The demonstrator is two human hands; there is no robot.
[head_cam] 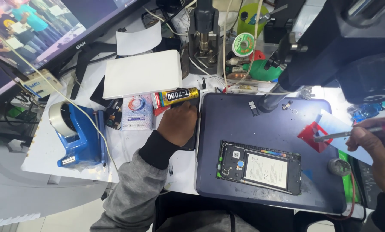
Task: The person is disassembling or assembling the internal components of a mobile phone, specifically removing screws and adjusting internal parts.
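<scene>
On the mat (227,180), at 6 o'clock, lies the opened phone (261,167), untouched. Right hand (371,139), at 3 o'clock, pinches a tool (343,135); left hand (178,124), at 9 o'clock, rests closed on a dark slab (191,145) below the glue tube (176,97). Judged: tool-pickup step; next, tip must reach phone.

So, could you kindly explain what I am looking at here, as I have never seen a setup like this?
This is one picture from a camera worn on a person's head, looking down at a repair bench. No machine works here, only two bare hands. The left hand rests on a dark flat object at the edge of the dark work mat, just below a tube of glue. The right hand holds a thin metal tool. On the mat lies an opened phone with its battery showing. A blue tape dispenser stands to the left.
</scene>
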